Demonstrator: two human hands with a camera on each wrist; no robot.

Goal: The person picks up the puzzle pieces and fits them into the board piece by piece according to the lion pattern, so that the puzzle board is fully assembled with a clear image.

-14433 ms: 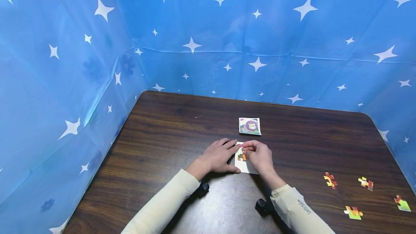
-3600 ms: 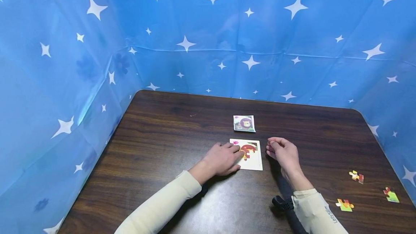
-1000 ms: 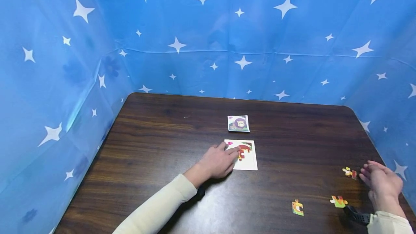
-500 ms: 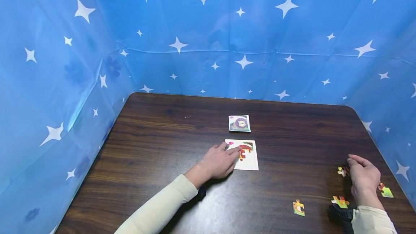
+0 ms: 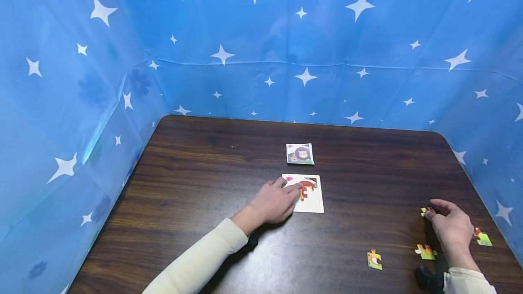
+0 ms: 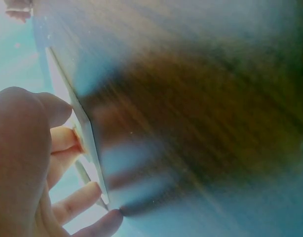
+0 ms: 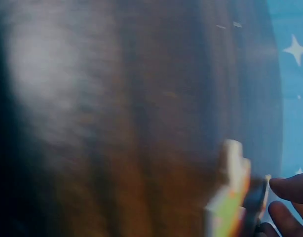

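My left hand (image 5: 269, 203) rests on the left side of a square white puzzle board (image 5: 310, 205), its fingers lying fairly straight across it. Beside the index fingertip, red and yellow jigsaw pieces (image 5: 306, 190) show in the board; some of the picture is under the hand. In the left wrist view the board (image 6: 87, 123) appears edge-on beneath the left hand (image 6: 23, 163). Far to the right, my right hand (image 5: 452, 228) pinches a yellow and red jigsaw piece (image 5: 424, 211) between thumb and fingers. The right wrist view shows that piece (image 7: 266, 197) edge-on at the fingertips.
A small lion picture card (image 5: 300, 154) lies behind the board. Loose jigsaw pieces lie on the brown table (image 5: 204, 171): an orange one (image 5: 374, 260), an orange and green one (image 5: 426, 252) and a green one (image 5: 483, 237). A blue starred curtain (image 5: 261, 35) surrounds the table.
From beside the board, my right hand has gone far right and now grips a piece. An orange piece has appeared on the table nearer me. More red shows on the board than at first.
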